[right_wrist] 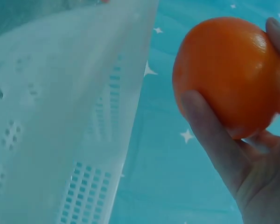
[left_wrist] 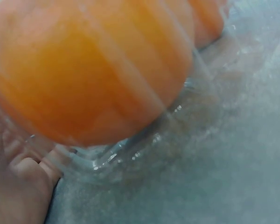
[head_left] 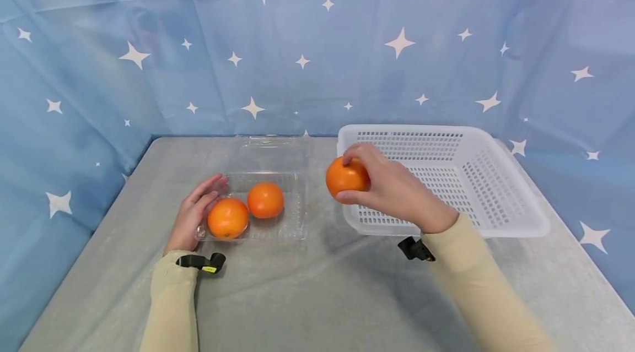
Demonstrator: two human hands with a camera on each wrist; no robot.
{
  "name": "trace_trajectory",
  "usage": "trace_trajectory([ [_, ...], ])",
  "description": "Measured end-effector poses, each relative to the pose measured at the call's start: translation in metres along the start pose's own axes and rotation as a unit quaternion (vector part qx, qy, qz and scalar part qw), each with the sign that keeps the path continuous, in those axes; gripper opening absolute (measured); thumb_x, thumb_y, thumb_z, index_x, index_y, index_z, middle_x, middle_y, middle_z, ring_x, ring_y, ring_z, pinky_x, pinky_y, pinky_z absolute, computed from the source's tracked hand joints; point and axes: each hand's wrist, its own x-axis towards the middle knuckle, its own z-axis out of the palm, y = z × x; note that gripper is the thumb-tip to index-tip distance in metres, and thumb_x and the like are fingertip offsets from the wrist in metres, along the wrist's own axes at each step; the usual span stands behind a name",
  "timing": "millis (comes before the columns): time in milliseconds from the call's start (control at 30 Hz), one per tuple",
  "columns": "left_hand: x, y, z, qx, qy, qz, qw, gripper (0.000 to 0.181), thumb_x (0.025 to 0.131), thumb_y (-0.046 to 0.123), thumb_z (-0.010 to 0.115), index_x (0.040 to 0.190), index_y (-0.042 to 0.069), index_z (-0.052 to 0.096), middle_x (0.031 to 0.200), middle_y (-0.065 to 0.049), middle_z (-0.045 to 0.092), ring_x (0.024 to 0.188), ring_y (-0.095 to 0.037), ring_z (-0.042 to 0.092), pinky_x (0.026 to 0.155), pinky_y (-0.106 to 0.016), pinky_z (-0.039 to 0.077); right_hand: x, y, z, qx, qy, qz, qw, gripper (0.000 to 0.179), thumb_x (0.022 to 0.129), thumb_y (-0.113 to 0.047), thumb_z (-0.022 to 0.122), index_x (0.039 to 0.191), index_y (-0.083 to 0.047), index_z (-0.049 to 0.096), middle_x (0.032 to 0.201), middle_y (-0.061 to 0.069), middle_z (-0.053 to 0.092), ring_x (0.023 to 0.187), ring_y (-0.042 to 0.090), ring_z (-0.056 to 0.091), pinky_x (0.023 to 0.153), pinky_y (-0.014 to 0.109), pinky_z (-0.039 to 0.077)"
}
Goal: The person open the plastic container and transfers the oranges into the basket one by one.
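My right hand [head_left: 389, 187] grips an orange [head_left: 342, 180] between thumb and fingers, above the left rim of a white plastic basket [head_left: 528, 217]. In the right wrist view the same orange [right_wrist: 228, 74] is held up beside the basket wall. To the left, a clear plastic clamshell box [head_left: 292, 226] has two oranges inside, a front one [head_left: 227, 220] and one behind it to the right [head_left: 265, 200]. My left hand [head_left: 190, 217] rests along the box's left side, fingers loosely extended. Through the clear wall, the left wrist view shows the near orange [left_wrist: 88, 74].
The box's clear lid [head_left: 270, 156] is hinged open toward the back of the grey table [head_left: 297, 297]. The perforated basket takes up the right rear of the table. A blue curtain with white stars [head_left: 317, 60] hangs behind.
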Motion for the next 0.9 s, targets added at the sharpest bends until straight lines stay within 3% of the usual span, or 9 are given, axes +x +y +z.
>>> trace_trajectory([
  [400, 0.000, -0.001, -0.001, -0.002, -0.007, 0.010, 0.9999, 0.042, 0.096, 0.014, 0.038, 0.138, 0.008, 0.033, 0.138, -0.010, 0.037, 0.127, -0.024, 0.032, 0.088, -0.014, 0.039, 0.004, 0.014, -0.017, -0.035, -0.026, 0.042, 0.9982, 0.051, 0.068, -0.049, 0.071, 0.102, -0.025, 0.042, 0.103, -0.013, 0.040, 0.076, 0.008, 0.050, 0.063, 0.025, 0.044],
  [733, -0.002, 0.000, -0.001, -0.006, -0.006, 0.031, 0.9995, 0.042, 0.095, 0.013, 0.040, 0.136, 0.006, 0.035, 0.138, -0.014, 0.037, 0.126, -0.027, 0.033, 0.095, -0.022, 0.037, 0.006, 0.032, -0.033, -0.033, -0.046, 0.071, 0.9959, 0.056, 0.068, -0.047, 0.071, 0.107, -0.021, 0.041, 0.109, -0.007, 0.047, 0.078, 0.013, 0.052, 0.064, 0.028, 0.045],
  [900, -0.001, -0.006, -0.002, -0.003, -0.003, 0.042, 0.9991, 0.041, 0.095, 0.013, 0.040, 0.136, 0.006, 0.036, 0.137, -0.014, 0.038, 0.125, -0.027, 0.034, 0.097, -0.026, 0.035, 0.008, 0.039, -0.039, -0.050, -0.053, 0.083, 0.9939, 0.060, 0.068, -0.049, 0.071, 0.111, -0.019, 0.041, 0.103, -0.001, 0.053, 0.075, 0.015, 0.053, 0.063, 0.029, 0.045],
])
